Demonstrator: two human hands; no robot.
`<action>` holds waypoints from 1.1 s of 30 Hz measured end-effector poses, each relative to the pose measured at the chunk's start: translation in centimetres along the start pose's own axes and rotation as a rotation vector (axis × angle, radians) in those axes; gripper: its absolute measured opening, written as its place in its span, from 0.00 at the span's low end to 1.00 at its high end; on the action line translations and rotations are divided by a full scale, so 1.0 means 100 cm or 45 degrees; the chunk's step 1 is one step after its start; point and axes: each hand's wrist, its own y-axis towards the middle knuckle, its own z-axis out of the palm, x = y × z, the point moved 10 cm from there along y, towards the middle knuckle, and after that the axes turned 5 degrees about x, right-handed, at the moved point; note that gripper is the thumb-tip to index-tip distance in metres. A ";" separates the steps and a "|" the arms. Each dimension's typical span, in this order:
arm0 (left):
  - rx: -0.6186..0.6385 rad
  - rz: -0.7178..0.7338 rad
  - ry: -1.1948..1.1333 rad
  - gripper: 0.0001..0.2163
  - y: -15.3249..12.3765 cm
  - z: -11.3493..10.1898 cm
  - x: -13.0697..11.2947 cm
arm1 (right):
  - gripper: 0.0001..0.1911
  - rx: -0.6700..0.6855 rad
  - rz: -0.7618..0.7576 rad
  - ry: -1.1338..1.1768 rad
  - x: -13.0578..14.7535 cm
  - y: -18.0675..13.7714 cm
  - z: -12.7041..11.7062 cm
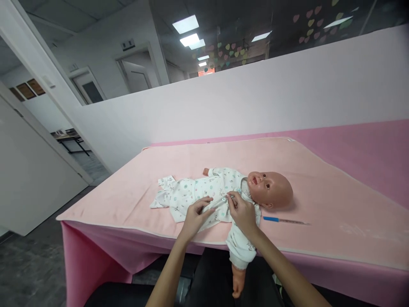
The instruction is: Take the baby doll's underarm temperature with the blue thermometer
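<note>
A baby doll (270, 189) lies on its back with its head to the right. It wears a white printed baby shirt (207, 187) and matching trousers (182, 194). My right hand (244, 213) pinches the shirt's front edge near the chest, beside a round snap button (224, 199). Lower on the belly, my left hand (194, 217) has its fingers curled and thumb along the same edge, gripping the cloth. The doll's near arm (238, 277) hangs over the table's front edge. My fingers partly hide the front edge.
A thermometer (284, 220) with a blue end lies beside the doll's head. A peach blanket (335, 204) covers the table over a pink cloth (377, 157). Behind stands a white half wall (255, 98) with glass above. To the left is a white door (32, 166).
</note>
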 end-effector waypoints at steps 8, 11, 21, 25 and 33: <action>-0.254 -0.004 0.098 0.11 -0.017 -0.023 0.011 | 0.13 -0.111 -0.085 -0.160 0.009 -0.002 -0.006; -0.307 -0.020 0.095 0.11 -0.017 -0.028 0.011 | 0.11 -0.161 -0.147 -0.266 0.016 -0.004 -0.010; -0.172 0.141 0.399 0.10 -0.018 -0.008 -0.021 | 0.15 0.049 -0.734 -0.285 0.058 -0.020 0.011; -0.149 0.184 0.575 0.10 -0.018 0.001 -0.025 | 0.14 0.115 -0.707 -0.209 0.059 -0.017 0.014; -0.133 0.233 0.714 0.10 -0.019 0.007 -0.036 | 0.15 0.215 -0.621 -0.067 0.055 -0.013 0.014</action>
